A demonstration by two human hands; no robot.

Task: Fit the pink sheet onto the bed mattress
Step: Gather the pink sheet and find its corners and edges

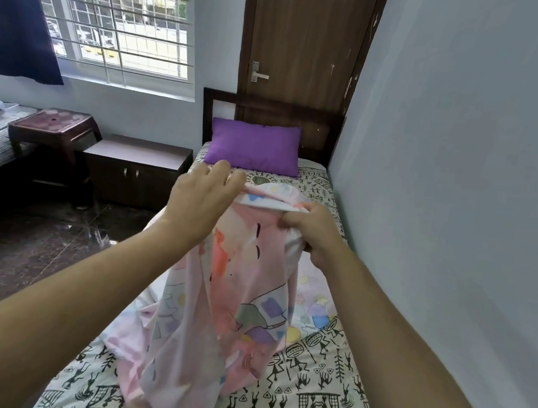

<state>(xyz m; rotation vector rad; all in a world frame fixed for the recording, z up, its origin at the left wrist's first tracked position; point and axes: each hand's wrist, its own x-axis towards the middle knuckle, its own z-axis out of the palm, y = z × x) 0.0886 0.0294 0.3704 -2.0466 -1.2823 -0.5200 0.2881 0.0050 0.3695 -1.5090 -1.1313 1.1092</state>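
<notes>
The pink sheet [238, 299], printed with pastel shapes, hangs bunched above the middle of the bed mattress [325, 390], its lower folds resting on the mattress. A white cover with black folk figures lies over the mattress. My right hand [307, 230] is shut on the sheet's upper edge. My left hand [203, 194] is at the same edge on the left, fingers spread, the fingertips touching the fabric; a firm grip cannot be made out.
A purple pillow [255, 146] lies at the head, against a dark headboard [270, 108] and brown door [306, 43]. The wall [459, 189] runs along the bed's right side. A low cabinet [136, 168], a stool [55, 127] and dark floor lie left.
</notes>
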